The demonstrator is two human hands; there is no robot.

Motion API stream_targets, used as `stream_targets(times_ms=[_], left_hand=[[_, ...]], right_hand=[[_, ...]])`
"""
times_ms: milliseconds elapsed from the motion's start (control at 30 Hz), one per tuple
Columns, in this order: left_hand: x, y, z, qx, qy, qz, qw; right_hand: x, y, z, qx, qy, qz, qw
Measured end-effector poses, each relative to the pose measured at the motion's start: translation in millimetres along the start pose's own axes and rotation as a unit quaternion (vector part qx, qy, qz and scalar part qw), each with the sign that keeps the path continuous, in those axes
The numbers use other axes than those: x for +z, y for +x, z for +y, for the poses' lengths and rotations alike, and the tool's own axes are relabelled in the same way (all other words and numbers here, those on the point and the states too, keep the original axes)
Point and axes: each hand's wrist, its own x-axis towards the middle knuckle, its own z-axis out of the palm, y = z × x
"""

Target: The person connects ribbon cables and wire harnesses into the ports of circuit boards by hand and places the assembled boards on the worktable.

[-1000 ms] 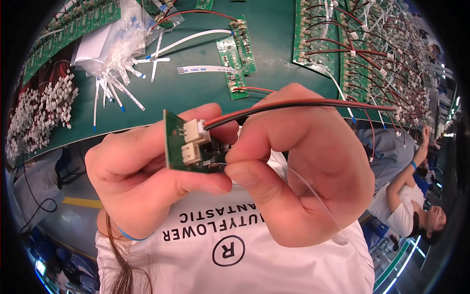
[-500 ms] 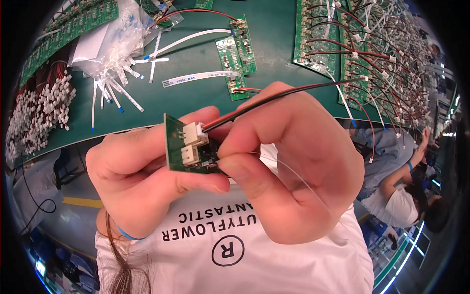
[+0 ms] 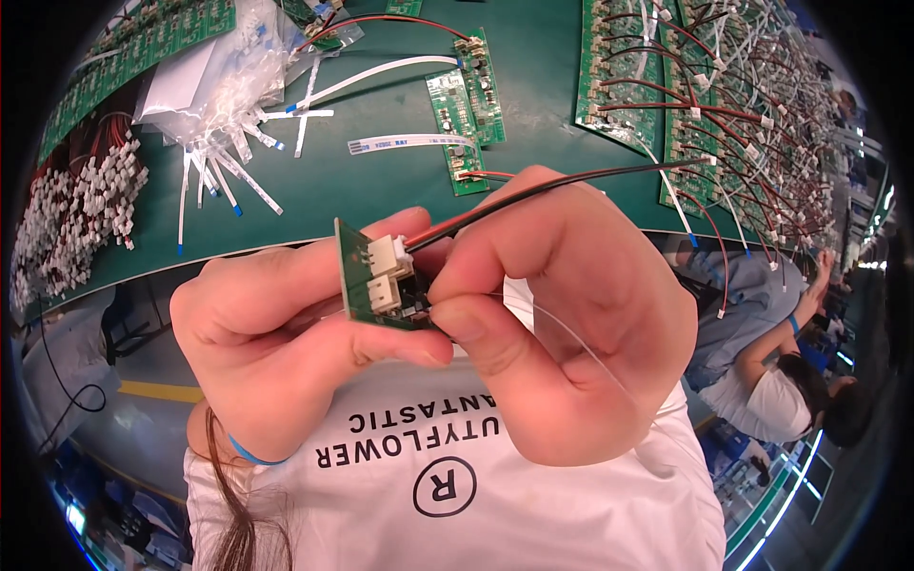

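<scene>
Pinched between the thumb and fingers of my left hand is a small green circuit board, tilted up on edge. It carries two cream connectors; a white plug with a red-and-black cable sits in the upper one, and the cable trails right over my knuckles. Thumb and forefinger of my right hand are closed at the board's right edge, beside dark components. From that pinch a thin whitish line, apparently a flat ribbon cable seen edge-on, curves across my palm. My fingertips hide its end.
Beyond my hands, joined boards with ribbon cables lie on the green table. Bagged ribbon cables and bundled white-plugged wires fill the left. Wired board panels cover the right. Another person sits at right.
Both hands and the board have shifted slightly, the board a little to the right. The same grips are kept.
</scene>
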Motion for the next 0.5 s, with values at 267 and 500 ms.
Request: stream_targets(times_ms=[267,500], left_hand=[[0,0,6,-0.056,0.02,0.0,0.998],[5,-2,13,-0.1,-0.125,0.074,0.984]], right_hand=[[-3,-1,-2,0.018,-0.003,-0.019,1.0],[-19,11,-10,0.039,0.083,-0.113,0.989]])
